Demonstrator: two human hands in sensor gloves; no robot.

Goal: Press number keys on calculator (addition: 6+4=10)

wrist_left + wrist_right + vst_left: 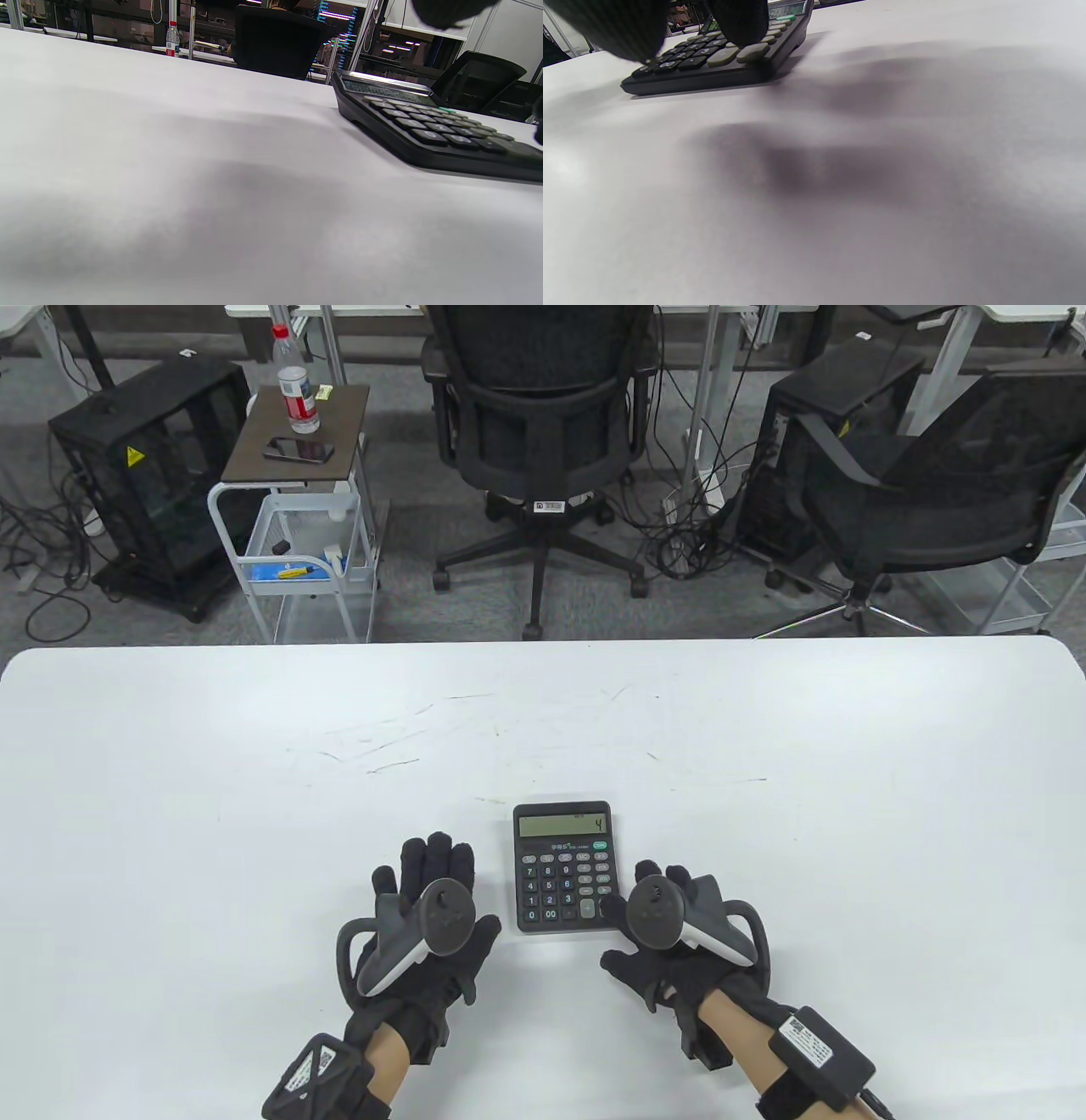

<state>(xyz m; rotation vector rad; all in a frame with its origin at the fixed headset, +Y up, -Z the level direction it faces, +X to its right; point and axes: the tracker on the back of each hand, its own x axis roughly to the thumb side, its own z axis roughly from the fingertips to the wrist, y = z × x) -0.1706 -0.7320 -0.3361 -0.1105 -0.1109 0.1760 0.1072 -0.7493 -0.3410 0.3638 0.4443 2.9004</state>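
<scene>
One gloved right hand [679, 933] fingers the black desktop calculator's [562, 867] corner keys (display reads 4), left hand [428, 925] flat, fingers spread.

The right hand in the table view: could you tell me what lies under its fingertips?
The right hand reaches over the calculator at its lower right keys; the key beneath is covered. The screen reads 4.
</scene>
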